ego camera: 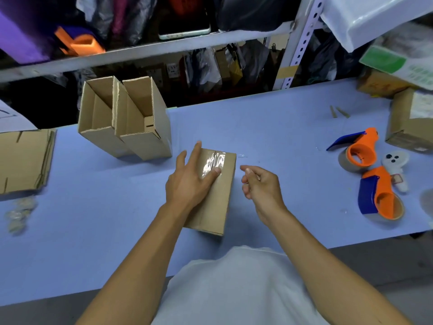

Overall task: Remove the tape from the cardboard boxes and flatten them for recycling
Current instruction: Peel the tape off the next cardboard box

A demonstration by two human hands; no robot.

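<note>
A closed box (212, 193) lay flat on the blue table (93, 219), near the middle and close to the near edge. A strip of clear tape (214, 163) ran over the seam at the box's far end and was wrinkled and shiny. The left hand (189, 179) was laid flat on the box's left half, fingers spread apart and pointed far, with the thumb tip pressed on the near end of the tape. The right hand (260, 184) was held just to the right of the box, apart from it and above the table, fingers loosely curled together toward the thumb; whether anything was pinched in it could not be told. Two open boxes (124, 120) were stood upright side by side, touching, far and to the left of the taped box. A flattened stack of cardboard (23, 160) was seen at the left edge, with crumpled tape wads (20, 213) nearer. Two orange tape dispensers (365, 174) were laid well to the right, one nearer than the other.
</note>
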